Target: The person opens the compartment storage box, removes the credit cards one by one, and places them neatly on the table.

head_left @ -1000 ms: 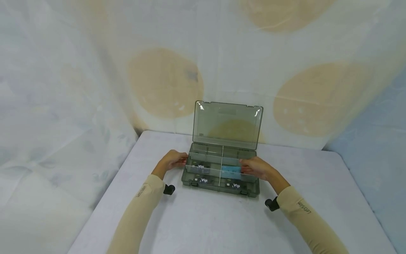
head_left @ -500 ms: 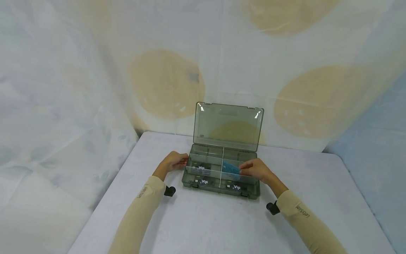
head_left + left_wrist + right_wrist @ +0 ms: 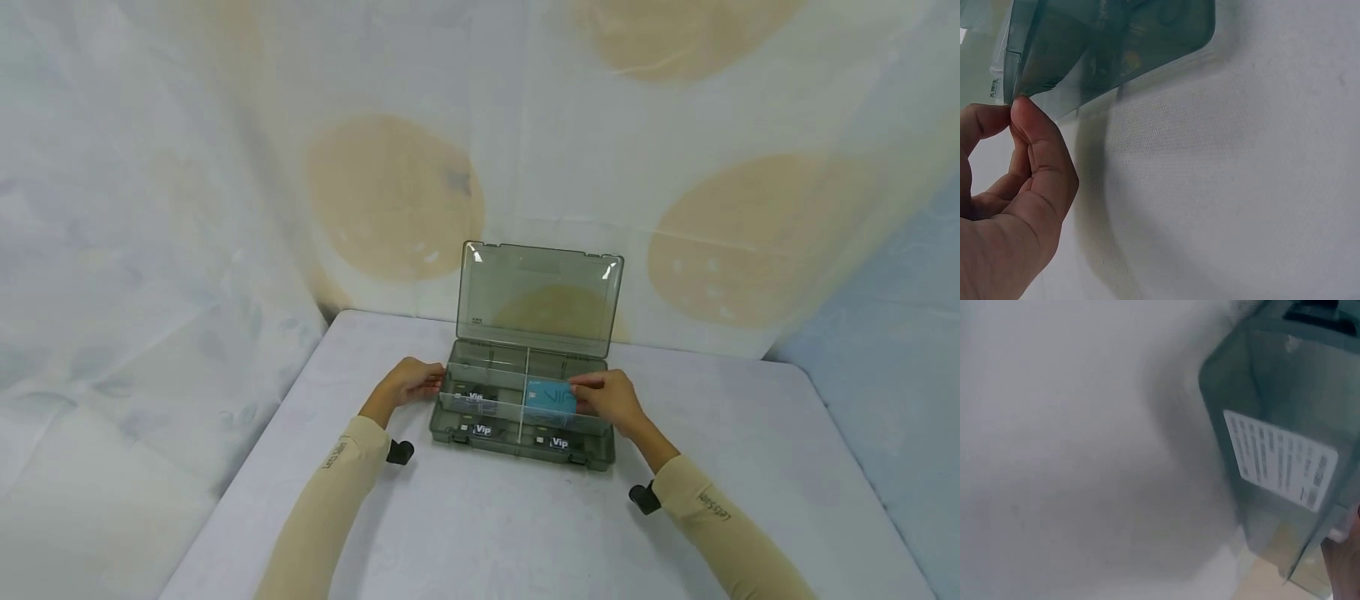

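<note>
A smoky clear organiser box (image 3: 450,423) stands on the white table with its lid (image 3: 538,296) raised. My right hand (image 3: 606,396) pinches a light blue card (image 3: 549,398) and holds it upright over the box's right middle compartment. My left hand (image 3: 411,382) grips the box's left rim (image 3: 1013,100) with its fingertips. Dark cards marked "Vip" (image 3: 482,430) lie in the front and left compartments. The right wrist view shows the box's outer wall with a white label (image 3: 1280,459).
The white cloth-covered table (image 3: 480,533) spreads out in front of the box. A pale draped backdrop (image 3: 375,167) with tan circles stands close behind the lid. Black wrist mounts (image 3: 399,452) sit on both sleeves.
My right hand has lifted the light blue card out of its compartment and turned it upright, facing me. The left hand and the box have stayed put.
</note>
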